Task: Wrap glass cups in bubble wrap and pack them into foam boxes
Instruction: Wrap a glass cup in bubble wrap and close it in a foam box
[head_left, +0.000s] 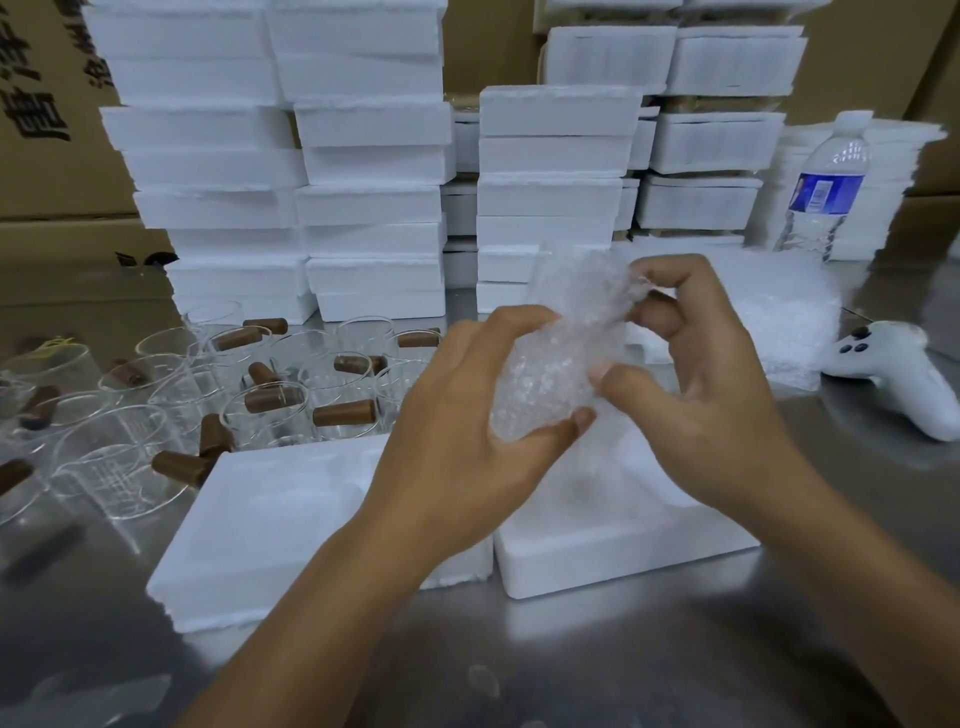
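Observation:
A bundle of bubble wrap (558, 358) is held up in the middle of the view; the cup inside it cannot be made out. My left hand (467, 415) cups the bundle from the left and below. My right hand (696, 384) pinches the loose wrap at the bundle's top and right side. Below the hands lie two open white foam pieces: one on the left (270, 525) and one on the right (623, 540). Several bare glass cups (270, 400) with brown handles stand on the table at the left.
Tall stacks of white foam boxes (363, 171) fill the back of the metal table (571, 665). A pile of bubble wrap sheets (779, 322), a water bottle (826, 192) and a white controller (898, 374) are at the right. Cardboard cartons (47, 130) stand behind.

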